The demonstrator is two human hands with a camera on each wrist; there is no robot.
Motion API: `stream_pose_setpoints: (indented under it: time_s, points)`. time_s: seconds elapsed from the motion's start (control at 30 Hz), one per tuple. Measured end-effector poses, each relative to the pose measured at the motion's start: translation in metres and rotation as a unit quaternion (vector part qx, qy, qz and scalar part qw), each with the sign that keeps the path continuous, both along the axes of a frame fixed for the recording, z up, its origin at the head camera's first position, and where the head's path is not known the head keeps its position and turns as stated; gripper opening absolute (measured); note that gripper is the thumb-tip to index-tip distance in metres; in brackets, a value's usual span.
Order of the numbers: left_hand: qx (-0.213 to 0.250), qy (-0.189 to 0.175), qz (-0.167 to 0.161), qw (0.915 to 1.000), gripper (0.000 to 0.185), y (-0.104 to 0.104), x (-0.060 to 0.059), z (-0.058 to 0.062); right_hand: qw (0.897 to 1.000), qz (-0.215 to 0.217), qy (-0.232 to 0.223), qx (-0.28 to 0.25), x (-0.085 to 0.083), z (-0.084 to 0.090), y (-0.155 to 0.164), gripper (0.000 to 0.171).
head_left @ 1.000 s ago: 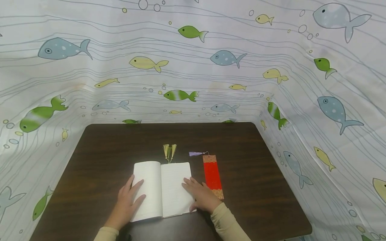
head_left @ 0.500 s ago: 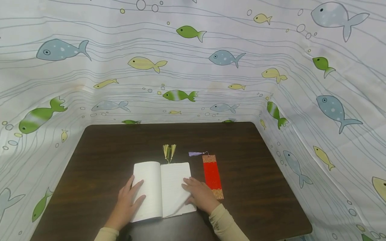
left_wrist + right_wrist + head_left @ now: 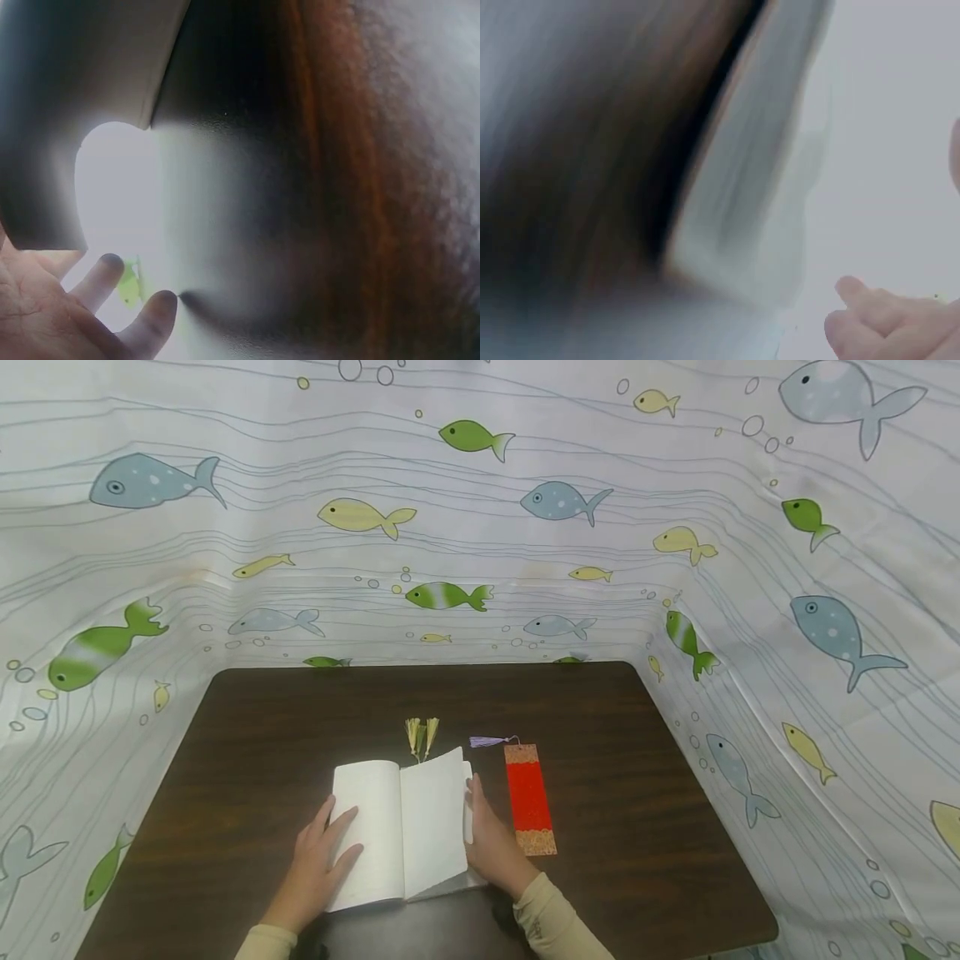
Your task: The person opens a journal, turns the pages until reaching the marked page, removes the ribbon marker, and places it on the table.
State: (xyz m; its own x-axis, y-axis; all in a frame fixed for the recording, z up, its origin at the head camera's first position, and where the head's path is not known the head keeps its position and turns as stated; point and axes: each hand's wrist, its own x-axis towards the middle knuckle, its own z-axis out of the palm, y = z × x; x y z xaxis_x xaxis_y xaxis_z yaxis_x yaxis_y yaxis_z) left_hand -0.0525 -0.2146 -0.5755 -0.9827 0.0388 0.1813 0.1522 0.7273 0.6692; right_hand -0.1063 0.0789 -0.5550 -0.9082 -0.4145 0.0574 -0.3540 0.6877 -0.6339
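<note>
Dark brown wooden table (image 3: 247, 752), fish-print cloth (image 3: 480, 527) around it. White open notebook (image 3: 401, 831) lies near the front edge, centre. Step in hand, by the look: turning the right-hand page. Left hand (image 3: 318, 860) lies flat, fingers spread, on the left page. Right hand (image 3: 487, 839) holds the lifted page's outer edge; page stands tilted. Next move calls for carrying it leftward without creasing. Red rectangular bookmark (image 3: 529, 799) just right; yellow tassels (image 3: 421, 735) at the spine's top.
</note>
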Motion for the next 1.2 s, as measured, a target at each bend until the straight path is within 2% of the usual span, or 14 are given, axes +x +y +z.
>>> stream_pose_setpoints:
  time_s: [0.1, 0.17, 0.3, 0.4, 0.47, 0.57, 0.67, 0.77, 0.87, 1.0, 1.1, 1.2]
  points:
    - [0.004, 0.001, 0.001, 1.0, 0.05, 0.001, 0.0, 0.0, 0.998, 0.049, -0.029, -0.033, 0.005, 0.003, -0.01, 0.085]
    - [0.003, 0.002, 0.002, 1.0, 0.05, 0.001, 0.0, 0.001, 0.995, 0.094, -0.027, -0.032, 0.009, 0.003, -0.016, 0.078]
    - [-0.001, 0.012, 0.002, 0.9999, 0.048, 0.002, 0.0, 0.0, 0.983, 0.183, 0.01, -0.009, 0.018, 0.0, -0.029, 0.068]
    - [0.012, 0.034, -0.006, 0.9993, 0.044, 0.001, 0.001, 0.0, 0.973, 0.224, 0.047, 0.033, 0.022, -0.002, -0.038, 0.063]
    - [0.037, 0.044, -0.013, 0.9983, 0.039, 0.0, 0.001, 0.0, 0.967, 0.239, 0.068, 0.061, 0.025, -0.003, -0.042, 0.059]
    - [0.115, 0.028, -0.02, 0.9927, 0.038, -0.001, 0.001, 0.004, 0.961, 0.246, 0.084, 0.092, 0.028, -0.004, -0.045, 0.058]
    - [0.187, -0.024, -0.009, 0.9821, 0.048, -0.003, 0.0, 0.01, 0.961, 0.244, 0.087, 0.101, 0.03, -0.007, -0.045, 0.059]
    - [0.218, -0.05, -0.001, 0.9746, 0.051, -0.005, 0.0, 0.012, 0.961, 0.241, 0.084, 0.105, 0.031, -0.007, -0.046, 0.059]
    - [0.201, -0.07, 0.012, 0.977, 0.057, -0.007, -0.001, 0.011, 0.959, 0.242, 0.088, 0.116, 0.031, -0.007, -0.048, 0.059]
    - [0.145, -0.091, 0.033, 0.9847, 0.083, -0.009, -0.002, 0.01, 0.955, 0.247, 0.096, 0.134, 0.031, -0.008, -0.049, 0.058]
    - [0.116, -0.081, 0.028, 0.9895, 0.092, -0.01, -0.004, 0.007, 0.953, 0.253, 0.089, 0.141, 0.03, -0.007, -0.048, 0.059]
    - [0.084, -0.045, 0.009, 0.9954, 0.083, -0.008, -0.006, 0.004, 0.952, 0.257, 0.082, 0.143, 0.026, -0.006, -0.045, 0.062]
